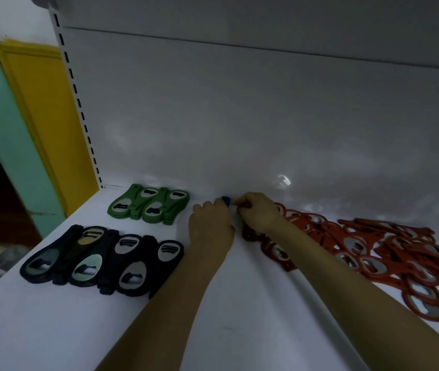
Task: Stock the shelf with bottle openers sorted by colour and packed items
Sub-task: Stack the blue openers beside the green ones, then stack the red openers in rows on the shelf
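On the white shelf [52, 330], green bottle openers [148, 206] lie in neat overlapping stacks at the back left. Black bottle openers [100, 261] lie in a row in front of them. A loose heap of red bottle openers [373, 253] spreads over the right side. Both hands meet at the back wall of the shelf between the green stacks and the red heap. My left hand [210, 223] and my right hand [258, 214] have curled fingers around a small blue item [225, 200], of which only a tip shows. What the blue item is stays hidden.
The white back panel [240, 116] of the shelf rises right behind the hands. A slotted upright [79, 103] marks the shelf's left end, with a yellow panel [47, 124] and a teal wall [4, 129] beyond it. An upper shelf overhangs at the top.
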`<control>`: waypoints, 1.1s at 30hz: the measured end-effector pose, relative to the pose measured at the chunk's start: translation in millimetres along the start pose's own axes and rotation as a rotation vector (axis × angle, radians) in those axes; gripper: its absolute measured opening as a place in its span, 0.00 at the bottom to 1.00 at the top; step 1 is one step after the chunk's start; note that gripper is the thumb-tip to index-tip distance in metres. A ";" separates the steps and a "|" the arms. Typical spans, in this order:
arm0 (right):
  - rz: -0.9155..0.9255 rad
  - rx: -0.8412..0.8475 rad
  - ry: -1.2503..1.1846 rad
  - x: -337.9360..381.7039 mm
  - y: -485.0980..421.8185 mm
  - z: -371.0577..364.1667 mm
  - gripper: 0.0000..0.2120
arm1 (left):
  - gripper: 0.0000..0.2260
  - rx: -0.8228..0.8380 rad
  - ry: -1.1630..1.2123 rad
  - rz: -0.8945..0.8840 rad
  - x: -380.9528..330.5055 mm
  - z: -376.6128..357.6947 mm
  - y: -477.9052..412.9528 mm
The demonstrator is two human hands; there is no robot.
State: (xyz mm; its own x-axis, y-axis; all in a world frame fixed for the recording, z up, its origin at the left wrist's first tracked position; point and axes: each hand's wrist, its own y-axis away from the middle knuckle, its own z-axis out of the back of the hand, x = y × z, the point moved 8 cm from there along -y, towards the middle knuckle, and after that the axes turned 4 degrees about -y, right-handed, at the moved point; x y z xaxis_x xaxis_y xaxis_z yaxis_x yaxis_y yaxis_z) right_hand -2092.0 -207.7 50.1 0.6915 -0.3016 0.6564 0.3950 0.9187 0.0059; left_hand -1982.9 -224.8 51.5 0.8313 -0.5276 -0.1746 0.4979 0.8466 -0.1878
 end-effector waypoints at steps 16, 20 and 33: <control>-0.102 -0.493 0.045 -98.6 113.2 118.9 0.10 | 0.17 -0.038 0.241 -0.311 -91.0 -19.2 50.0; -0.066 -0.387 0.124 -93.3 110.4 99.0 0.12 | 0.14 -0.096 0.262 -0.323 -95.6 -16.6 33.1; 0.003 -0.501 0.587 -74.2 101.9 89.8 0.18 | 0.13 -0.049 1.089 -0.070 -54.8 -23.4 11.9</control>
State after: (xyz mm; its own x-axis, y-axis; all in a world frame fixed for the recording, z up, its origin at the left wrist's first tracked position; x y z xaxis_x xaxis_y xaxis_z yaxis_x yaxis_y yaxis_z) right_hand -2157.4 -68.7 69.7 0.8451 -0.5138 0.1473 0.5226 0.7364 -0.4296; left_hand -2028.4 -187.4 36.2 0.1253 -0.3731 -0.9193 0.5052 0.8215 -0.2645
